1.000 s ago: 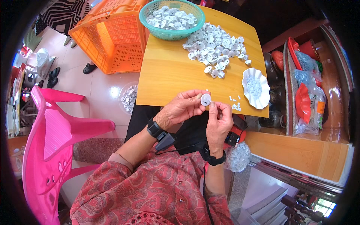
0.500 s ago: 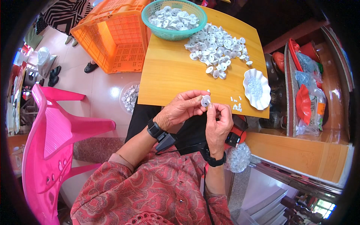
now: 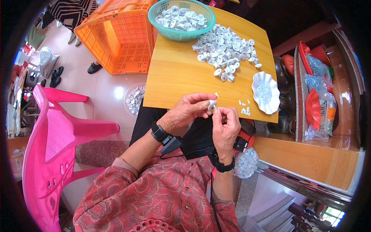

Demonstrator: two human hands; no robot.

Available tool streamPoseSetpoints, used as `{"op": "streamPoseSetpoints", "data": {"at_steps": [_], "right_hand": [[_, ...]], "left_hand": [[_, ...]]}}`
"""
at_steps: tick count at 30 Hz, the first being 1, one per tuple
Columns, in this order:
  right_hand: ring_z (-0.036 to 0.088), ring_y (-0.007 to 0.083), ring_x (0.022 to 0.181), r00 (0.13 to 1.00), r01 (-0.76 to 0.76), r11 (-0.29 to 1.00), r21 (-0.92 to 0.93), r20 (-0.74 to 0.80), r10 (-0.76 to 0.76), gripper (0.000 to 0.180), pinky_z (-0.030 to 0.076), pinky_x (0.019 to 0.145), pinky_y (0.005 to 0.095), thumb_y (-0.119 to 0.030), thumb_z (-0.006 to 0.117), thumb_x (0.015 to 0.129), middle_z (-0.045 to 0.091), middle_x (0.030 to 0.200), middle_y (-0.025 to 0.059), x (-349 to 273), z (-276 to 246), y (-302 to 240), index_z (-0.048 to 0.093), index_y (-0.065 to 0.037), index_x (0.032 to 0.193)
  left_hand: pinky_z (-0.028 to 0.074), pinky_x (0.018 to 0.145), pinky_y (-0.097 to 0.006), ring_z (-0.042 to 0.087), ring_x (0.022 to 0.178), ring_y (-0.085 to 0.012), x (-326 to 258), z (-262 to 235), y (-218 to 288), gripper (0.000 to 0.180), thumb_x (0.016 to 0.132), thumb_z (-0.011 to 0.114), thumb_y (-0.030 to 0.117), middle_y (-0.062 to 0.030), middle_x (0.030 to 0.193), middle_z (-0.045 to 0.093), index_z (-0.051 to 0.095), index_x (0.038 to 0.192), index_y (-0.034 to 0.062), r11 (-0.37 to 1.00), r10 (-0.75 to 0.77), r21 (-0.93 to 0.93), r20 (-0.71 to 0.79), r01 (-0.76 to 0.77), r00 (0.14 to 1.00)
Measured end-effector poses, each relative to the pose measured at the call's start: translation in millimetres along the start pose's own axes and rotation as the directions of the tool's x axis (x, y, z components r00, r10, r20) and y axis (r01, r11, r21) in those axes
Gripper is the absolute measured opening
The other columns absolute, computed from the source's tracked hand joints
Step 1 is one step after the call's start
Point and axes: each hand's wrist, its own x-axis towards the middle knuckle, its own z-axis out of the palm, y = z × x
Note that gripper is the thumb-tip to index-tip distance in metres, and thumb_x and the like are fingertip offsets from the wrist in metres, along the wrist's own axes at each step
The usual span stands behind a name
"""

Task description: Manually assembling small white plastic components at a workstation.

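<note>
While clear plastic bags point(image 3: 319, 83) with red and orange contents sit packed on the wooden shelf point(image 3: 340, 116) at right, both hands meet at the near edge of the yellow wood desk point(image 3: 181, 73). Left hand point(image 3: 188, 112) pinches one small white round plastic piece point(image 3: 212, 104) between thumb and fingers; right hand point(image 3: 225, 125) is closed narrow, fingertips touching the same piece. One teal mesh basket point(image 3: 181, 34), one loose white pile point(image 3: 224, 52), one scalloped white dish point(image 3: 265, 92), one orange crate point(image 3: 116, 36), one pink chair point(image 3: 58, 135).
</note>
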Motion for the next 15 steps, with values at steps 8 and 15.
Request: {"op": "streamPoseSetpoints", "data": {"at_steps": [8,15], "right_hand": [[0.056,0.0269,0.066,0.991,0.067,0.989,-0.133,0.123,-0.050,0.011,0.046,0.058,0.0384,-0.002,0.064,0.088,0.054,0.079,0.0125,7,-6,2,0.054,0.000,0.085],[0.056,0.0285,0.068,0.988,0.055,0.990,-0.130,0.151,-0.035,0.010,0.046,0.060,0.0392,-0.003,0.063,0.089,0.054,0.080,0.0131,6,-4,9,0.054,-0.001,0.086]], "left_hand": [[0.053,0.075,-0.023,0.062,0.082,-0.0074,-3,3,8,0.030,0.097,0.063,0.015,-0.0032,0.103,0.068,0.063,0.125,0.0023,0.960,0.022,0.281,-0.057,-0.005,0.998],[0.053,0.073,-0.022,0.062,0.081,-0.0066,-3,-2,8,0.029,0.097,0.062,0.016,-0.0021,0.098,0.068,0.064,0.123,0.0028,0.933,0.022,0.361,-0.041,-0.006,0.999]]}}
